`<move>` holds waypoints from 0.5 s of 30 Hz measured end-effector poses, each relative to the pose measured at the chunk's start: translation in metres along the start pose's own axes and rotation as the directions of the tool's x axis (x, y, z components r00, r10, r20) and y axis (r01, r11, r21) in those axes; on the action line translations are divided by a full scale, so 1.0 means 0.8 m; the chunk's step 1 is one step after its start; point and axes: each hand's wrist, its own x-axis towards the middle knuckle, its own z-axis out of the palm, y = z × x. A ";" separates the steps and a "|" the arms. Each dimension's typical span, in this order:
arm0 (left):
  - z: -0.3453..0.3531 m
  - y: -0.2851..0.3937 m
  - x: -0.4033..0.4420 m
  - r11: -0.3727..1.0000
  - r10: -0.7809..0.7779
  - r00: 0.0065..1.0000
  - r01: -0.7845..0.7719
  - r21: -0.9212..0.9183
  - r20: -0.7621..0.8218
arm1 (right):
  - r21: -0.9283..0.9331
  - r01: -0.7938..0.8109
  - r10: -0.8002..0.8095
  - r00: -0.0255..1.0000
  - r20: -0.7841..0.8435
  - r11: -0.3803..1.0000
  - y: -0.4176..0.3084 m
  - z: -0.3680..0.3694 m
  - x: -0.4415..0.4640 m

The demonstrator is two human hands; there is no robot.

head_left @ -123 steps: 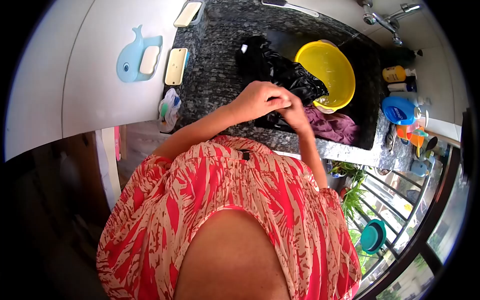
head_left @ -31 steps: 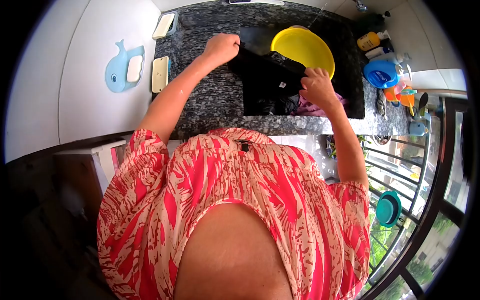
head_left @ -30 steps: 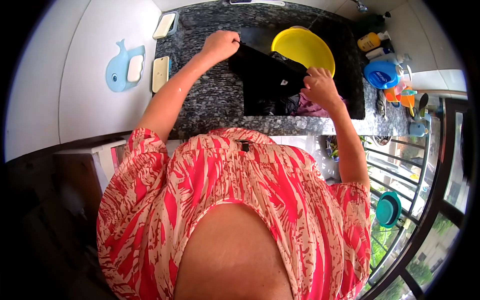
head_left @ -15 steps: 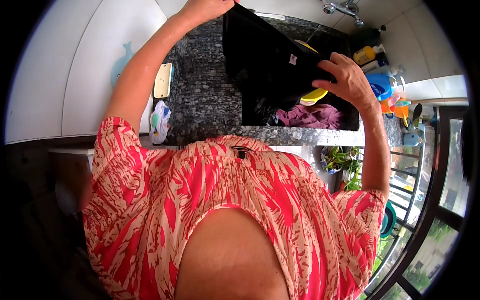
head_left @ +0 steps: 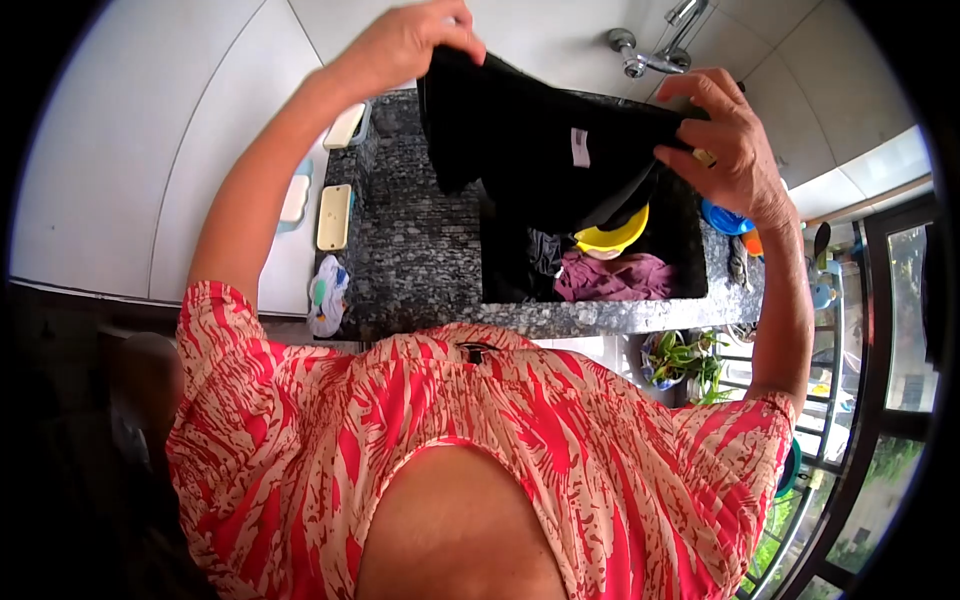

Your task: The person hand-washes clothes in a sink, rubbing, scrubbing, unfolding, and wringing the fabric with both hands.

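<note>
A black garment (head_left: 530,130) with a white label hangs stretched between my two hands, above the dark sink. My left hand (head_left: 420,42) pinches its upper left corner. At its upper right corner, my right hand (head_left: 725,140) holds the cloth between thumb and fingers, with some fingers raised. Below the garment, part of a yellow basin (head_left: 615,235) shows in the sink; the rest is hidden by the cloth. Purple cloth (head_left: 618,277) lies at the sink's near side, beside a crumpled dark cloth (head_left: 545,252).
A ribbed granite washboard (head_left: 410,220) lies left of the sink. Soap bars, a cream case (head_left: 335,217) and a crumpled plastic bag (head_left: 327,295) are at the left. A metal tap (head_left: 650,55) is on the back wall. Blue bottle (head_left: 725,218) and plants (head_left: 680,358) are at the right.
Both hands have risen with the black garment, lifting it from the sink and spreading it out. The view has tilted, so the counter sits lower and the tap shows more.
</note>
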 end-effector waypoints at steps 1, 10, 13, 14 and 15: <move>0.002 0.009 -0.007 0.999 -0.022 0.999 0.023 -0.029 0.024 | 0.047 0.015 -0.014 1.000 -0.016 0.999 -0.006 0.002 0.003; 0.050 0.015 -0.086 0.999 0.021 0.949 -0.009 -0.039 0.315 | 0.320 -0.115 -0.003 0.938 0.346 0.940 -0.028 0.087 -0.010; 0.085 0.020 -0.129 0.998 0.059 0.918 -0.055 -0.022 0.392 | 0.019 -0.061 0.051 0.943 0.327 0.998 -0.015 0.137 -0.037; 0.092 0.026 -0.139 0.999 0.045 0.912 -0.040 -0.022 0.408 | -0.010 -0.083 0.082 0.952 0.296 0.997 -0.010 0.150 -0.045; 0.097 0.032 -0.147 0.999 0.034 0.907 -0.028 -0.021 0.420 | -0.012 -0.115 0.114 0.954 0.277 0.993 0.000 0.161 -0.054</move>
